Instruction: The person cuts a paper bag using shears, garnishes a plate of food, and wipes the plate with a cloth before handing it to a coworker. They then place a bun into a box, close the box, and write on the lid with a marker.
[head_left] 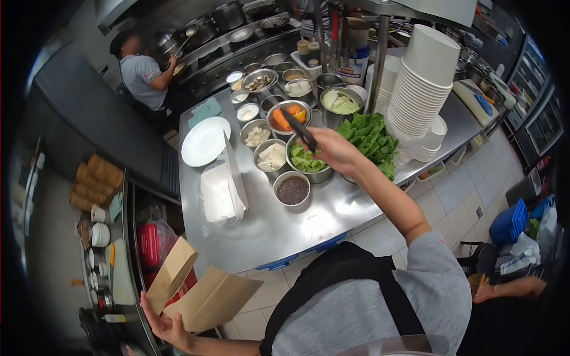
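Observation:
My right hand (335, 149) is closed around black tongs (301, 132), which reach over a metal bowl of orange pieces (280, 120) that look like carrot. Just below it are a bowl of chopped green leaves (303, 159) and a bowl of dark sauce (293, 190). At lower left, my left hand (167, 329) grips a brown paper food box (217, 296) with its flaps standing apart. The box is held off the table's near left corner, and its inside is hidden.
On the steel table (237, 252) are a white plate (206, 141), a plastic-wrapped white stack (221, 193), leafy greens (371, 139) and tall stacked white tubs (423, 77). A metal post (380, 65) rises behind. One person (142, 77) stands at the stove; another person's arm (510, 289) shows at right.

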`<state>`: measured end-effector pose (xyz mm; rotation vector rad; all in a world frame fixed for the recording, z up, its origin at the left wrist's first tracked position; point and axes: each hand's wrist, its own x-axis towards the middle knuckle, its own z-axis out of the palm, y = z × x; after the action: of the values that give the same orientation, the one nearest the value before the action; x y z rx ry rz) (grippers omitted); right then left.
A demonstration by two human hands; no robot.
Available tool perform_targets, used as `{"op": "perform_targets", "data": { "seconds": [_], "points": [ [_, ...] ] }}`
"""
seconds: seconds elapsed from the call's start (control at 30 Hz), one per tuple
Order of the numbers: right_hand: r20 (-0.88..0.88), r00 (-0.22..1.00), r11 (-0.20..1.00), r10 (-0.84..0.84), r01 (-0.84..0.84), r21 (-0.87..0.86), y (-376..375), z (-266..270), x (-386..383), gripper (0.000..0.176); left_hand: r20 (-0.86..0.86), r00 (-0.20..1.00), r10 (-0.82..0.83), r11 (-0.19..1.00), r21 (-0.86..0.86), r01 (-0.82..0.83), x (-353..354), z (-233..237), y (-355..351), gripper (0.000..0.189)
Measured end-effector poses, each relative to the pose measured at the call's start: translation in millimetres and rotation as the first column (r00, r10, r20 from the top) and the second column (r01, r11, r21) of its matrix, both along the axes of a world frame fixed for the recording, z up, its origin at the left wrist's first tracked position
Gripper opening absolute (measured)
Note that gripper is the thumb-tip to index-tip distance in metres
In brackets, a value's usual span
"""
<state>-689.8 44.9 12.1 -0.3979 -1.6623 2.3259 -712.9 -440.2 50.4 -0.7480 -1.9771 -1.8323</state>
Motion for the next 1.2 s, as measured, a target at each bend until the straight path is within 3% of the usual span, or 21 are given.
{"op": "perform_targets", "data": {
  "seconds": [0.07,0.1,0.13,0.2,0.3,0.37,0.47,0.5,0.53,0.57,0.67,0.8,0.87,0.9,0.93,1.0,1.03,1.1,1.17,1.2],
  "points": [
    [-0.066,0.994,0.964,-0.090,0.070,-0.258,27,-20,-34,0.024,-0.030,0.998,0.046,0.999,-0.020,-0.047,8,3,-4,0.078],
    [-0.039,0.982,0.934,-0.187,0.165,-0.317,33,-10,-48,0.015,-0.034,0.997,0.067,0.998,-0.015,-0.067,13,4,-4,0.078],
    [-0.067,0.980,0.916,-0.186,0.149,-0.373,53,-20,-70,0.013,-0.068,0.995,0.067,0.997,-0.038,-0.069,14,2,-6,0.077],
    [0.016,0.951,0.853,-0.308,0.283,-0.439,86,-26,-110,0.010,-0.133,0.988,0.072,0.993,-0.087,-0.084,16,-2,-12,0.077],
    [0.262,0.837,0.782,-0.481,0.544,-0.304,121,-23,-157,0.012,-0.039,0.993,0.108,0.994,-0.021,-0.109,25,0,0,0.075],
    [0.235,0.807,0.732,-0.543,0.591,-0.339,137,-21,-175,0.013,0.002,0.996,0.091,0.996,0.017,-0.091,32,0,4,0.074],
    [0.235,0.770,0.737,-0.594,0.637,-0.224,172,-37,-194,0.016,0.030,0.994,0.101,0.991,0.081,-0.103,42,-2,5,0.073],
    [0.330,0.738,0.788,-0.589,0.615,0.031,259,-118,-245,0.018,0.039,0.993,0.107,0.989,0.100,-0.111,44,-2,7,0.073],
    [0.297,0.648,0.708,-0.701,0.684,0.179,236,-90,-234,0.022,0.047,0.992,0.115,0.987,0.110,-0.119,47,-2,8,0.073],
    [0.332,0.655,0.724,-0.679,0.672,0.156,276,-123,-265,0.042,0.069,0.989,0.131,0.986,0.092,-0.137,49,-1,9,0.074],
    [0.386,0.619,0.726,-0.684,0.528,0.440,311,-138,-256,0.035,0.145,0.977,0.159,0.981,0.090,-0.173,55,3,16,0.075],
    [0.364,0.465,0.541,-0.807,0.336,0.771,314,-138,-249,0.048,0.119,0.972,0.201,0.980,-0.017,-0.201,45,0,25,0.071],
    [0.332,0.450,0.377,-0.829,0.012,0.926,334,-145,-250,0.049,0.161,0.974,0.157,0.988,-0.020,-0.155,40,6,40,0.069],
    [0.369,0.478,0.404,-0.797,-0.031,0.914,322,-124,-242,0.046,0.188,0.972,0.138,0.990,-0.022,-0.136,39,9,46,0.067],
    [0.280,0.303,0.325,-0.911,0.108,0.940,333,-144,-263,0.046,0.177,0.975,0.137,0.990,-0.066,-0.127,36,10,50,0.067],
    [0.308,0.442,0.440,-0.843,0.237,0.866,323,-130,-261,0.061,0.190,0.976,0.111,0.989,-0.116,-0.090,30,5,50,0.066],
    [0.269,0.441,0.396,-0.856,0.225,0.890,307,-118,-261,0.064,0.233,0.969,0.082,0.995,-0.079,-0.065,28,3,48,0.065],
    [0.185,0.794,0.618,-0.579,0.279,0.735,295,-113,-272,0.055,0.298,0.955,-0.002,1.000,0.008,0.000,20,-1,41,0.064],
    [0.103,0.919,0.852,-0.379,0.304,0.425,246,-75,-264,0.043,0.297,0.954,-0.028,0.999,0.042,0.017,9,-7,26,0.063],
    [0.053,0.965,0.890,-0.258,0.216,0.401,213,-46,-250,0.034,0.298,0.954,-0.040,0.998,0.058,0.024,1,-9,16,0.063]
  ]
}}
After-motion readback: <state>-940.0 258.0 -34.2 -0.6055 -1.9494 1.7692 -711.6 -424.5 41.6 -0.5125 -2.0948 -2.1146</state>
